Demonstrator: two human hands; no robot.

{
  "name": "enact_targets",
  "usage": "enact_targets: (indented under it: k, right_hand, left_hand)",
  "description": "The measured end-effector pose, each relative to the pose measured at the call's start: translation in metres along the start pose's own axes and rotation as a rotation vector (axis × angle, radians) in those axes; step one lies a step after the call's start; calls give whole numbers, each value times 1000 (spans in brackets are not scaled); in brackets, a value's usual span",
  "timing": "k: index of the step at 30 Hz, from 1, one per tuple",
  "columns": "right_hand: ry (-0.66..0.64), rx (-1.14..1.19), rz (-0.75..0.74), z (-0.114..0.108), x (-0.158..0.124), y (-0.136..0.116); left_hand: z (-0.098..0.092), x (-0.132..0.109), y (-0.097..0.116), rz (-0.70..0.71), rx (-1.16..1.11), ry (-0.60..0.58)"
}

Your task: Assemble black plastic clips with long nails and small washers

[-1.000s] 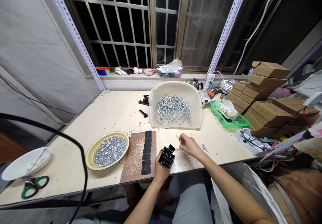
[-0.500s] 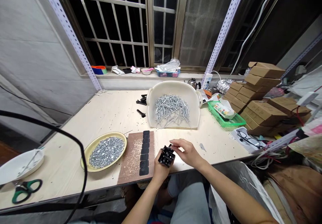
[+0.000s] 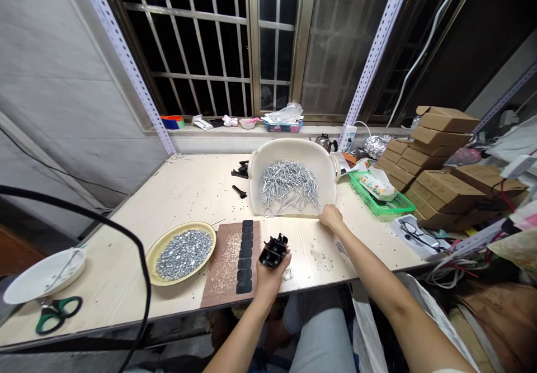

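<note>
My left hand (image 3: 269, 277) is wrapped around a black plastic part (image 3: 274, 251) with hollow compartments, held just above the table's front edge. My right hand (image 3: 331, 217) is at the front right corner of a cream-white tub (image 3: 257, 157), its fingers curled at the lip. What its fingertips hold, if anything, is hidden. Inside the tub lies a heap of thin silver pins (image 3: 289, 183), like nails or rivets. Left of my left hand, a column of black flat pads (image 3: 244, 263) runs along a brown board (image 3: 218, 272).
A yellow bowl (image 3: 151, 269) of small silver washers stands left of the board. Farther left are a white dish (image 3: 17, 292) and green-handled scissors (image 3: 59, 312). Black plastic pieces (image 3: 240, 192) lie beside the tub. At right are a green basket (image 3: 384, 208), glasses (image 3: 419, 236) and cardboard boxes (image 3: 448, 188).
My right hand has left the black plastic part and reached forward and right to the tub's front corner. My left hand still holds the part, now tilted differently. The view has shifted slightly.
</note>
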State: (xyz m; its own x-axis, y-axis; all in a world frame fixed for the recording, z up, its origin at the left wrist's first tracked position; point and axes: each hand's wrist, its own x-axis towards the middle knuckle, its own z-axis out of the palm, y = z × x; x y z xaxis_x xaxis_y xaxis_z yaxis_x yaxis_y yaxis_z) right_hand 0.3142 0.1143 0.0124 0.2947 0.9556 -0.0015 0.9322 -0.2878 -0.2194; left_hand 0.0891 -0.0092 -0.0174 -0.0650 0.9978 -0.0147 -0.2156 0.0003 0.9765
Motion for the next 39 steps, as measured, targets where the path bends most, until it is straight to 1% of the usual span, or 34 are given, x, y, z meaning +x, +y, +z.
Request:
enact_targets:
  k: [3, 6, 8, 11, 13, 16, 17, 18, 20, 21, 23, 27, 29, 30, 31, 32, 33, 35, 36, 37, 39]
  right_hand:
    - [-49, -21, 32, 6, 2, 6]
    - [-23, -5, 17, 3, -4, 9]
    - [26, 28, -21, -6, -9, 11]
    - [112, 100, -118, -30, -25, 10]
    - [206, 265, -252, -52, -46, 5]
    - [358, 670, -579, -89, -90, -10]
    - [369, 756, -681, -100, -104, -17]
    - [350, 798, -767, -109, -117, -24]
    - [274, 808, -890, -119, -136, -37]
    - [230, 788, -932, -120, -142, -42]
    - [165, 727, -992, -115, -149, -50]
    - [93, 610, -1082, -93, -153, -56]
    - [41, 601, -1130, -84, -148, -57]
    - [20, 605, -1130, -81, -141, -57]
    - [12, 602, -1093, -77, -131, -56]
    - [20, 576, -1000, -73, -118, -56]
    - [40, 532, -870, -67, -101, -56]
    - [96, 397, -554, -54, -65, -57]
    - [103, 370, -484, -46, -47, -60]
    - [104, 359, -442, -37, -31, -63]
    - [96, 392, -449, -21, -8, -73]
  left_hand:
    - [0, 0, 4, 25, 19, -10]
    - [-3, -1, 8, 127, 102, -35]
    - [-5, -3, 9, 203, 170, -49]
    - [-7, -4, 8, 279, 243, -54]
    - [-8, -4, 7, 296, 289, -58]
    - [-5, -4, 7, 274, 358, -109]
    - [-4, -5, 8, 267, 371, -126]
    - [-2, -5, 9, 264, 379, -140]
    - [2, -8, 10, 269, 379, -148]
    - [3, -9, 11, 272, 378, -150]
    - [6, -11, 12, 277, 372, -158]
    - [6, -14, 14, 286, 353, -170]
    - [5, -15, 15, 281, 333, -164]
    - [4, -14, 15, 274, 325, -157]
    - [3, -14, 15, 263, 318, -147]
    - [2, -13, 15, 252, 312, -137]
    - [1, -13, 14, 242, 303, -126]
    - [0, -12, 13, 228, 276, -110]
    - [-1, -12, 12, 224, 261, -107]
    - [-1, -12, 12, 220, 247, -105]
    - [0, -13, 13, 215, 233, -99]
